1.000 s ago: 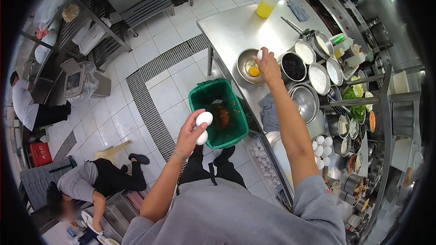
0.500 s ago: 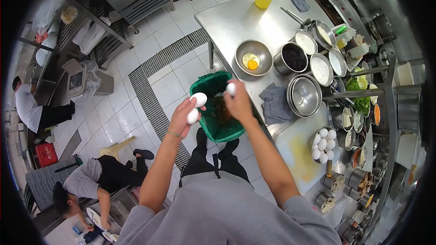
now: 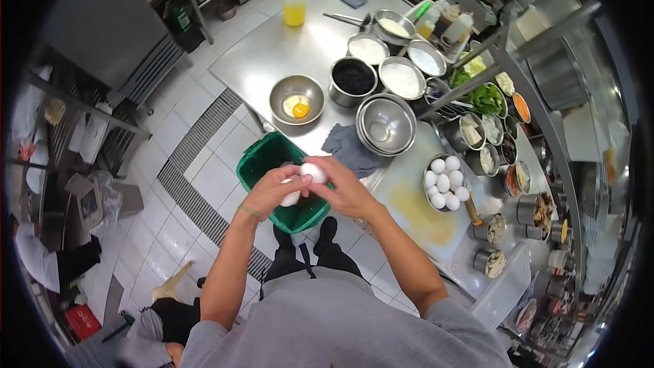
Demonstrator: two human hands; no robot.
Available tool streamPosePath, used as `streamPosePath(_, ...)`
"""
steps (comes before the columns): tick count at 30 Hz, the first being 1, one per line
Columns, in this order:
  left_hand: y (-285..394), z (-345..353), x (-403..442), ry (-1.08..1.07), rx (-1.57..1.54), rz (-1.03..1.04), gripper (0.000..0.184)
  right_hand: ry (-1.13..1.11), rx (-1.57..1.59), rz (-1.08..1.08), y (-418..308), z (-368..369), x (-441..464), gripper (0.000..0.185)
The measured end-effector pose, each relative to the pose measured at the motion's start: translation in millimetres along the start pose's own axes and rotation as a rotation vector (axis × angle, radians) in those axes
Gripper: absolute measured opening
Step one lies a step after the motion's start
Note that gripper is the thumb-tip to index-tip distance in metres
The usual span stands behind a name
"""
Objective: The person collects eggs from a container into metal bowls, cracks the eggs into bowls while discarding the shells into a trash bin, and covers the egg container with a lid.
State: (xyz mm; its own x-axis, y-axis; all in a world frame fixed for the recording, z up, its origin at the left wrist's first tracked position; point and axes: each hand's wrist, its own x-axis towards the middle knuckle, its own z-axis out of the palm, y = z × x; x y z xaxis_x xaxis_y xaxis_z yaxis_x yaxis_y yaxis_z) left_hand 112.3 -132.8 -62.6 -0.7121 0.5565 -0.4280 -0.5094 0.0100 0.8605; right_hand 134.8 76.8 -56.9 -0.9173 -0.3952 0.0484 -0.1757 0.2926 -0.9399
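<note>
Upper egg (image 3: 313, 173) is gripped between my left hand (image 3: 271, 191) and right hand (image 3: 352, 189), now together above the green bin (image 3: 249, 162), no longer apart, left also clamping a lower egg (image 3: 290, 196), so handover seems underway, one yolk (image 3: 300, 111) already in the bowl (image 3: 278, 101) on the table (image 3: 253, 54).

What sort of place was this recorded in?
Probably a commercial kitchen: a steel worktable bearing metal containers of food, and a long drain grate in the tiled floor.
</note>
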Motion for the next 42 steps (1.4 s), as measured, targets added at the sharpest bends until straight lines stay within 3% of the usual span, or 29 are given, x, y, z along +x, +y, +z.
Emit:
streamPosePath(3,20,30,-1,-0.052,-0.154,0.068,0.048,0.339,0.805,0.040,21,-49,-33,0.045)
streamPosePath(5,18,39,-2,-0.010,-0.217,0.126,0.042,0.714,1.066,-0.126,20,-91,-38,0.041)
streamPosePath(8,-6,30,-5,0.097,-0.243,0.087,0.038,1.208,0.700,-0.144,66,-175,-24,0.028)
streamPosePath(11,-31,17,-20,0.198,-0.276,0.035,0.034,1.555,0.571,0.035,83,-232,8,0.027)
streamPosePath(13,-46,6,-30,0.304,-0.306,-0.016,0.035,1.526,0.437,0.058,135,-266,25,0.026)
streamPosePath(15,-54,-2,-43,0.350,-0.318,-0.013,0.035,1.487,0.309,0.080,133,-265,33,0.026)
streamPosePath(17,-60,-7,-51,0.408,-0.339,-0.013,0.035,1.351,0.602,0.116,118,-260,35,0.025)
streamPosePath(18,-60,-10,-53,0.422,-0.364,0.003,0.034,1.412,0.696,0.138,109,-258,33,0.025)
streamPosePath(20,-63,-22,-64,0.482,-0.402,0.028,0.034,1.456,0.755,0.078,124,-270,24,0.028)
streamPosePath(22,-65,-25,-64,0.498,-0.419,0.039,0.034,1.455,0.621,0.127,115,-261,33,0.028)
streamPosePath(24,-64,-29,-64,0.507,-0.429,0.039,0.034,1.332,0.620,0.167,117,-259,42,0.028)
streamPosePath(30,-66,-38,-58,0.494,-0.473,0.033,0.031,1.405,0.585,-0.074,58,-210,23,0.029)
streamPosePath(32,-67,-42,-58,0.505,-0.487,0.041,0.030,1.266,0.657,-0.116,35,-167,34,0.028)
streamPosePath(34,-67,-45,-59,0.500,-0.515,0.040,0.029,1.042,0.524,-0.070,43,-127,58,0.031)
streamPosePath(36,-67,-44,-62,0.518,-0.523,0.042,0.029,0.783,0.383,0.189,23,-81,94,0.046)
streamPosePath(38,-68,-45,-65,0.534,-0.532,0.044,0.029,0.527,0.012,0.232,55,-52,137,0.049)
streamPosePath(40,-74,-45,-70,0.560,-0.517,0.056,0.031,0.347,-0.360,-0.022,99,-28,177,0.047)
streamPosePath(41,-78,-45,-73,0.566,-0.525,0.056,0.031,0.337,-0.360,-0.023,109,-23,190,0.047)
streamPosePath(42,-81,-45,-77,0.571,-0.535,0.063,0.031,0.200,-0.580,0.006,116,-17,202,0.045)
